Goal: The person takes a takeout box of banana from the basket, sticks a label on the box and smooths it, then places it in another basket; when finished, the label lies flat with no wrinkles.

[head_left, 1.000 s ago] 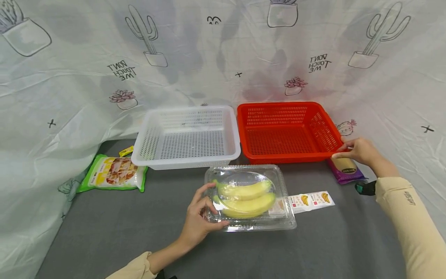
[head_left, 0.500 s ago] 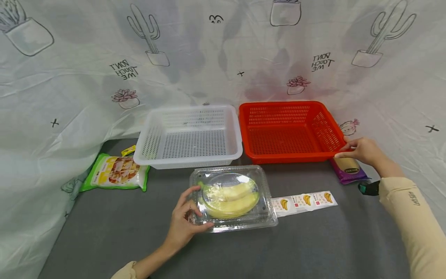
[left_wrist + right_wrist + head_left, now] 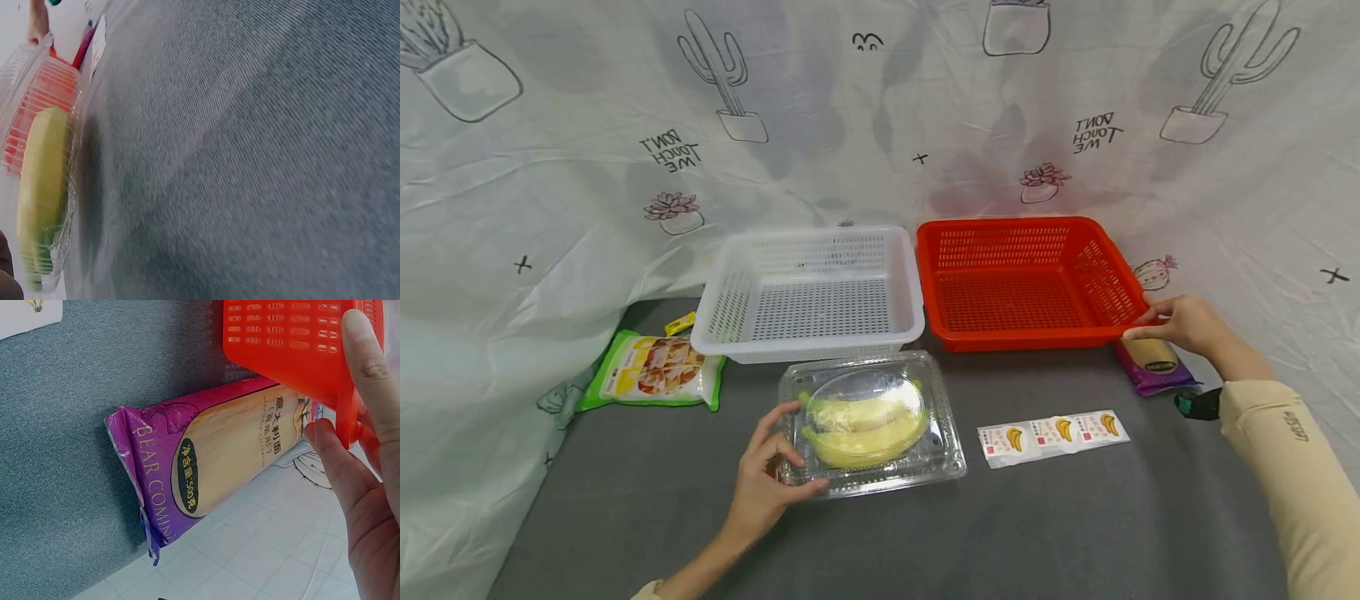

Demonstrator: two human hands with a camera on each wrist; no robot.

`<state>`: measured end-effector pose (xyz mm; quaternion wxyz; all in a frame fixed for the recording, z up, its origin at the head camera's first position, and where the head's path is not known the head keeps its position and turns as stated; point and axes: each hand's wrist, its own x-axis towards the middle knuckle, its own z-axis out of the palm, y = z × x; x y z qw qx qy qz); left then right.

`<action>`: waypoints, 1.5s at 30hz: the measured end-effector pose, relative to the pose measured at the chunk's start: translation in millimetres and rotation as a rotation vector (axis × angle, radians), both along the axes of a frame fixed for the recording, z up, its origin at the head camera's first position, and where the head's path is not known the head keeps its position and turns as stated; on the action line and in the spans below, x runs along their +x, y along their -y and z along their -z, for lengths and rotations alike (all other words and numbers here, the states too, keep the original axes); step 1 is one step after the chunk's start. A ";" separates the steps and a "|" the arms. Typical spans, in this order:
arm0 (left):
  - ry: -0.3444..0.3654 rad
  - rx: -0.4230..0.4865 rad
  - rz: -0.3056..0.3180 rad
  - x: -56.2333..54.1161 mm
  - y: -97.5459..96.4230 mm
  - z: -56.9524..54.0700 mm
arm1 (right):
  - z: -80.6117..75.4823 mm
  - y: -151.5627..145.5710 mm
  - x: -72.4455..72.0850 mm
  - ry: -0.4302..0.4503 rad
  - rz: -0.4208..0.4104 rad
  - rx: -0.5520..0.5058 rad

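My left hand point(image 3: 767, 468) grips the left side of a clear plastic clamshell container point(image 3: 946, 454), thumb at its front edge and fingers at the left. Inside it lie yellow bananas point(image 3: 865, 429); the left wrist view shows one banana point(image 3: 42, 169) through the ribbed wall. I cannot tell whether the container touches the table. My right hand point(image 3: 1187, 327) pinches the front right corner of the red basket point(image 3: 1022, 340). Below that corner a purple pasta bag point(image 3: 187, 450) lies partly under the basket. A strip of banana labels point(image 3: 1054, 437) lies right of the container.
A white basket point(image 3: 808, 348) stands left of the red one, directly behind the container. On the left lie a green-edged snack bag point(image 3: 655, 371) and a small yellow packet point(image 3: 681, 323). A printed cloth point(image 3: 820, 108) hangs behind and at the sides of the grey table point(image 3: 1000, 533).
My left hand has carried the container leftward, uncovering more of the label strip. The right hand stays on the red basket's corner. The whole view has shifted slightly.
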<state>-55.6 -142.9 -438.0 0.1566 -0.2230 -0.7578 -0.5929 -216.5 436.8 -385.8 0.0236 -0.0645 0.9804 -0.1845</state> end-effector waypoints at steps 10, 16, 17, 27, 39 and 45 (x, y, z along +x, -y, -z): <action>0.032 -0.016 -0.037 -1.3 25.8 2.0 | -0.9 -0.6 1.2 -0.030 -0.026 0.005; -0.028 -0.002 0.016 -11.1 43.7 10.1 | -0.4 0.4 2.7 0.000 -0.011 -0.019; -0.029 0.009 0.027 -13.2 47.6 14.6 | -0.4 0.8 2.6 0.006 -0.009 -0.020; 0.186 -0.133 0.110 -28.3 85.1 31.2 | -0.4 3.7 1.7 0.033 0.016 -0.032; 0.336 -0.258 0.314 -34.3 112.6 7.3 | 0.7 2.4 7.9 0.030 0.043 -0.028; 0.339 -0.258 0.263 -31.9 112.4 8.8 | 0.2 3.2 4.4 0.042 0.048 -0.028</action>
